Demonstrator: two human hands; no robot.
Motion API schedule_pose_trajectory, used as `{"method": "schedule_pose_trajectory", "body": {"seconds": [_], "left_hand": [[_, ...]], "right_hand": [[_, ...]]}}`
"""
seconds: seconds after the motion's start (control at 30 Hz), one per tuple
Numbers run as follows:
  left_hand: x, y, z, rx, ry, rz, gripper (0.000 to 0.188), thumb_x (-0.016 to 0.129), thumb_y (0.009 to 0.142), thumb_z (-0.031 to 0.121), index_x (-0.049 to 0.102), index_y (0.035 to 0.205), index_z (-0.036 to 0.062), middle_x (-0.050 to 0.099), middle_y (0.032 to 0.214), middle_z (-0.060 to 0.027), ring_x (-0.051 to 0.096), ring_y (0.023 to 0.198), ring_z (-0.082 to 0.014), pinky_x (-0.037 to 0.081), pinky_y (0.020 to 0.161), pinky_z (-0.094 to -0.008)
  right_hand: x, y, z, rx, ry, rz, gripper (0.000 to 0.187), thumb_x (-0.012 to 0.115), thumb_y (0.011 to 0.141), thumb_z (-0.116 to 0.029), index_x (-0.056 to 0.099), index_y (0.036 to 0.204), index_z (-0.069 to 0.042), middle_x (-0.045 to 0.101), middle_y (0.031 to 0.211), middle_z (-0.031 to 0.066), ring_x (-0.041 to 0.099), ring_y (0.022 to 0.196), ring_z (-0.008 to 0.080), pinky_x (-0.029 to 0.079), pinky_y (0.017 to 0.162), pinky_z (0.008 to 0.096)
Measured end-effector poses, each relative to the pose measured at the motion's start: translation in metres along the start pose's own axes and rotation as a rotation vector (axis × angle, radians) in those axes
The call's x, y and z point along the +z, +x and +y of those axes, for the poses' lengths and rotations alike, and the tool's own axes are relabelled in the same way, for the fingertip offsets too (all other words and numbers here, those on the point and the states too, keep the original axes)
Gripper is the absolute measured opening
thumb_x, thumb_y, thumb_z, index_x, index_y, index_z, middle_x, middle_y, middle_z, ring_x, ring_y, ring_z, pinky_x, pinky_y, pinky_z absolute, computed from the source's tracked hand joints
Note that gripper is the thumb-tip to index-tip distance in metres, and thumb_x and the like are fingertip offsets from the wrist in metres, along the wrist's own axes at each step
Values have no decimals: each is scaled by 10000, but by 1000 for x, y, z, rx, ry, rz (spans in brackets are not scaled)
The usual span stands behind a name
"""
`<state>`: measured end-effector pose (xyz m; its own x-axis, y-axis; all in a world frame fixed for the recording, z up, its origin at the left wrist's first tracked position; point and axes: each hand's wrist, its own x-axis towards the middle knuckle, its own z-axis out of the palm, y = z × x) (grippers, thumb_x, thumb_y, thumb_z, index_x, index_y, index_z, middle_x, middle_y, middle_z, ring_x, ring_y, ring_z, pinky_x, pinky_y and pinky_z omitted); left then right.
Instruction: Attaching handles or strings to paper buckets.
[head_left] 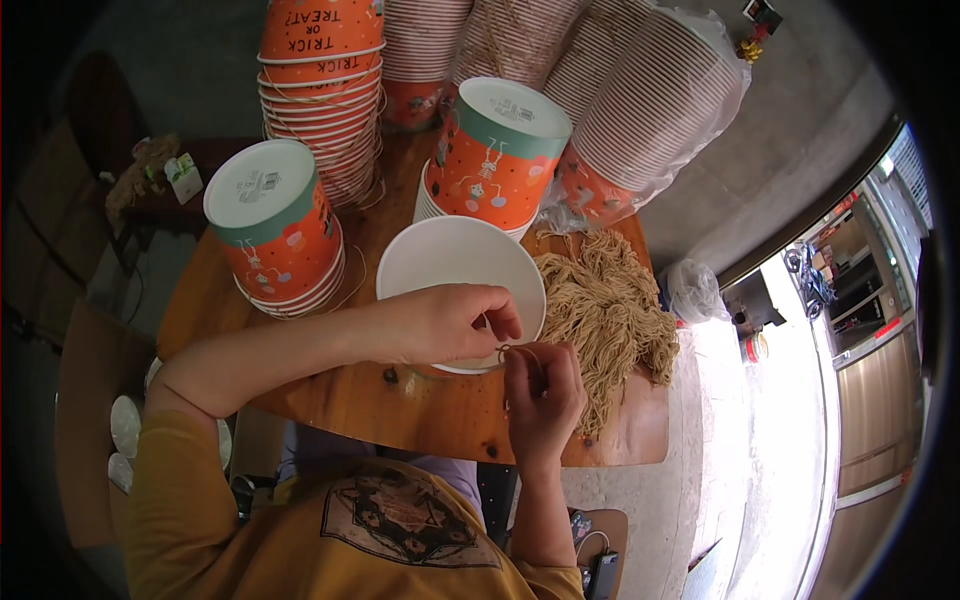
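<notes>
White bucket (pixel 450 255): mouth up on the wooden table (pixel 640 430), in front of the person, partly covered by the left arm.
Cord (pixel 504 350): a small tan loop, at the bucket's near right rim, between the hands.
Right hand (pixel 545 395): thumb and fingers pressed together, pinching the cord.
Left hand (pixel 440 322): bent over the bucket, fingers curled, thumb by the loop (whether it grips, I cannot tell).
Tan strand heap (pixel 610 320): loose on the wood, right of the bucket.
Orange buckets (pixel 495 180): stacked upside down behind.
</notes>
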<state>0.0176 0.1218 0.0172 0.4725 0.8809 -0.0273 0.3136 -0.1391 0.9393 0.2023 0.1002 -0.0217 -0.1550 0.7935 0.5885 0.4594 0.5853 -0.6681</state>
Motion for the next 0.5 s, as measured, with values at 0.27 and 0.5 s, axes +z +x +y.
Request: {"method": "schedule_pose_trajectory", "body": {"seconds": [0.27, 0.5], "left_hand": [[4, 4, -5, -94, -73, -87, 213, 594, 897, 135, 609, 1073, 17, 649, 982, -57, 595, 898, -123, 484, 801, -280], [10, 1, -8, 144, 139, 83, 130, 611, 832, 111, 563, 911, 19, 631, 846, -74, 602, 745, -169, 479, 637, -324]], "right_hand": [[-4, 0, 2, -29, -12, -6, 124, 706, 840, -35, 595, 894, -34, 550, 781, 57, 533, 589, 153, 422, 505, 268], [-6, -1, -1, -8, -28, -13, 128, 709, 835, -30, 588, 876, -35, 553, 783, 53, 540, 579, 145, 427, 496, 266]]}}
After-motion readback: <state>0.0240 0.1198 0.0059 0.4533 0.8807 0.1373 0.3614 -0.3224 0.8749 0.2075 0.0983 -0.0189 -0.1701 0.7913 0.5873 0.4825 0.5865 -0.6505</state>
